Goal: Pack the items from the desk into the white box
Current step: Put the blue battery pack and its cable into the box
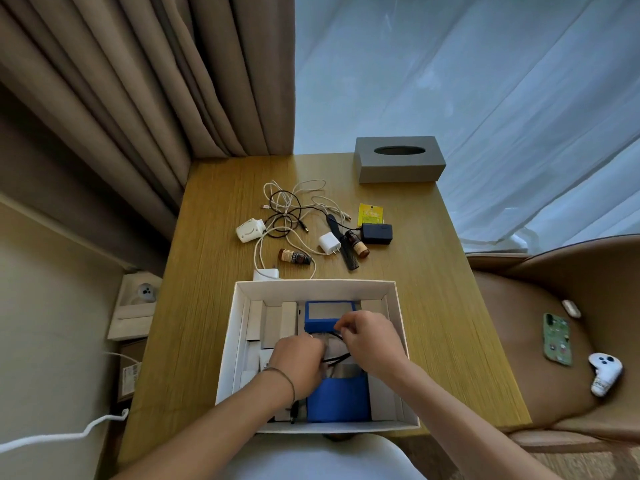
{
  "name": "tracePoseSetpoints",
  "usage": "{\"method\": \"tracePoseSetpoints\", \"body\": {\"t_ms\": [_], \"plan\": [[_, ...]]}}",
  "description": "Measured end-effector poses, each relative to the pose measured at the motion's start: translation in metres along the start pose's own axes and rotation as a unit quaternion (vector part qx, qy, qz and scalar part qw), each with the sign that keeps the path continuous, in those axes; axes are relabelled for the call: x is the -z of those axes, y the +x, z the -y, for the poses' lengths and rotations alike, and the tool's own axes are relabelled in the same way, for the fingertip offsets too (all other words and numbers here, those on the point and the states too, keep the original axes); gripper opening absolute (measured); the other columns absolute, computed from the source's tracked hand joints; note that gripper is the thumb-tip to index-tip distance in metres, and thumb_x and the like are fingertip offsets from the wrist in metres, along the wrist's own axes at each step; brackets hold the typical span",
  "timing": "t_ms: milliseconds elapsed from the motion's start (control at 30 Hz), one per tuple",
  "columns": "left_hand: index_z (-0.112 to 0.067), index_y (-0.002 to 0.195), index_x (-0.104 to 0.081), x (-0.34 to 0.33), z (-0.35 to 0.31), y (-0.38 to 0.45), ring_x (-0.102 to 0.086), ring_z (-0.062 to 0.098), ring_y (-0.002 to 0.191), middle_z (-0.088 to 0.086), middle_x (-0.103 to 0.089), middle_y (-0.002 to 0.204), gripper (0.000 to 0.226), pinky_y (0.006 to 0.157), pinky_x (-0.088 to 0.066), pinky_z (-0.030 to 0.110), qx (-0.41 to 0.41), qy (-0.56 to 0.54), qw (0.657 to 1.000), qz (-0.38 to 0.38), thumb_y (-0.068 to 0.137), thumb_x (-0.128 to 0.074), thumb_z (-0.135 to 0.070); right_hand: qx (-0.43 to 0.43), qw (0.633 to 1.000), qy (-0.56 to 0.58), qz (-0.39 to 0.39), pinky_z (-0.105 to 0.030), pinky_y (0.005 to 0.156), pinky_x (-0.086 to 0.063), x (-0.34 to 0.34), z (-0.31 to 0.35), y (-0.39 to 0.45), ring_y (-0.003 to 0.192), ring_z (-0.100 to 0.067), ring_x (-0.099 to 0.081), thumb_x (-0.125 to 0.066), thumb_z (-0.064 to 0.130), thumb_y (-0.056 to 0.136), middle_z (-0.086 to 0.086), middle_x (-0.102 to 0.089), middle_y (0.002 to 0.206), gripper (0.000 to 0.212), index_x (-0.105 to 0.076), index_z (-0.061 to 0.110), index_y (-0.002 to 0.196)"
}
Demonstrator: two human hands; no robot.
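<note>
Two hands, left hand (300,362) and right hand (372,336), inside white box (313,286) walls.

Wooden desk (433,306) with box, chargers, cables, bottles.

White box (239,341) sits open at the near edge. Just behind it: white adapter (266,274), small brown bottle (293,256) lying on its side. Mid desk: tangled white and black cables (291,206), white cube charger (250,231), white plug charger (329,243), black comb (347,252), second brown bottle (358,244) touching the comb, dark blue power brick (377,233), yellow sachet (371,213). Far right corner: grey tissue box (400,161).
</note>
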State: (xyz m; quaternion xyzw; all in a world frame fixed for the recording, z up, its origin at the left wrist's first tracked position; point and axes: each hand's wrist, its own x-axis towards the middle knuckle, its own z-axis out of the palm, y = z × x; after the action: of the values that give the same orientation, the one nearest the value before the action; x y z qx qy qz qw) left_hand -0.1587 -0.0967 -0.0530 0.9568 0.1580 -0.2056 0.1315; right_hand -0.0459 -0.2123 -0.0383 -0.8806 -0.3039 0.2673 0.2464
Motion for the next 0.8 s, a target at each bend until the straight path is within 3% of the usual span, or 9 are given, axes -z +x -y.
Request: {"method": "tracePoseSetpoints", "body": {"t_ms": [200,333,467,567,633,700,800], "plan": [[-0.033,0.115,-0.063,0.042,0.008,-0.021,-0.063,0.010,0.097,-0.012,-0.065,0.108,0.025,0.084,-0.055,0.032,-0.002,-0.173,0.975,-0.142,0.095,-0.054,-0.043,0.034,0.998,0.033,-0.046,-0.021,0.076,-0.055,0.026,0.022,0.011,0.079,0.000,-0.065,-0.057,0.017,0.096,0.009,-0.076,0.100,0.024,-0.076,0.026,0.107],[-0.031,0.119,-0.065,0.079,0.021,-0.005,-0.058,0.007,0.105,-0.010,-0.065,0.112,0.025,0.089,-0.052,0.031,-0.003,-0.225,0.952,-0.210,0.095,-0.057,-0.035,0.056,0.993,0.080,-0.067,-0.029,0.072,-0.059,0.051,0.041,0.029,0.075,-0.003,-0.065,-0.058,0.016,0.097,0.010,-0.072,0.092,0.022,-0.075,0.027,0.105],[-0.027,0.118,-0.067,0.110,0.037,0.018,-0.060,0.008,0.106,-0.008,-0.065,0.114,0.025,0.090,-0.054,0.032,0.021,-0.252,0.944,-0.213,0.094,-0.060,-0.028,0.062,0.989,0.105,-0.089,-0.032,0.063,-0.057,0.069,0.055,0.061,0.066,-0.007,-0.063,-0.059,0.016,0.095,0.014,-0.068,0.082,0.023,-0.076,0.031,0.100],[-0.028,0.113,-0.069,0.124,0.049,0.035,-0.063,0.009,0.099,-0.007,-0.066,0.109,0.022,0.085,-0.056,0.032,0.044,-0.258,0.944,-0.201,0.093,-0.059,-0.028,0.071,0.988,0.096,-0.101,-0.016,0.051,-0.047,0.076,0.060,0.090,0.060,-0.001,-0.063,-0.058,0.016,0.094,0.019,-0.066,0.080,0.024,-0.076,0.032,0.101],[-0.030,0.111,-0.068,0.130,0.057,0.046,-0.063,0.008,0.096,-0.007,-0.067,0.106,0.019,0.081,-0.056,0.028,0.062,-0.250,0.948,-0.187,0.094,-0.058,-0.028,0.061,0.990,0.081,-0.094,-0.014,0.044,-0.044,0.077,0.059,0.110,0.055,0.002,-0.061,-0.057,0.016,0.094,0.018,-0.067,0.077,0.025,-0.075,0.030,0.104],[-0.030,0.111,-0.067,0.132,0.064,0.058,-0.062,0.007,0.094,-0.007,-0.066,0.106,0.018,0.079,-0.056,0.026,0.078,-0.246,0.951,-0.171,0.095,-0.058,-0.027,0.039,0.994,0.057,-0.086,-0.021,0.047,-0.052,0.077,0.057,0.129,0.051,-0.004,-0.061,-0.055,0.017,0.093,0.014,-0.071,0.084,0.026,-0.074,0.029,0.107],[-0.028,0.113,-0.067,0.131,0.073,0.075,-0.062,0.008,0.096,-0.007,-0.066,0.108,0.019,0.084,-0.057,0.032,0.097,-0.235,0.956,-0.146,0.096,-0.058,-0.027,0.016,0.997,0.001,-0.072,-0.032,0.060,-0.058,0.070,0.052,0.160,0.069,-0.009,-0.066,-0.054,0.020,0.094,0.005,-0.075,0.101,0.026,-0.074,0.028,0.110]]}}
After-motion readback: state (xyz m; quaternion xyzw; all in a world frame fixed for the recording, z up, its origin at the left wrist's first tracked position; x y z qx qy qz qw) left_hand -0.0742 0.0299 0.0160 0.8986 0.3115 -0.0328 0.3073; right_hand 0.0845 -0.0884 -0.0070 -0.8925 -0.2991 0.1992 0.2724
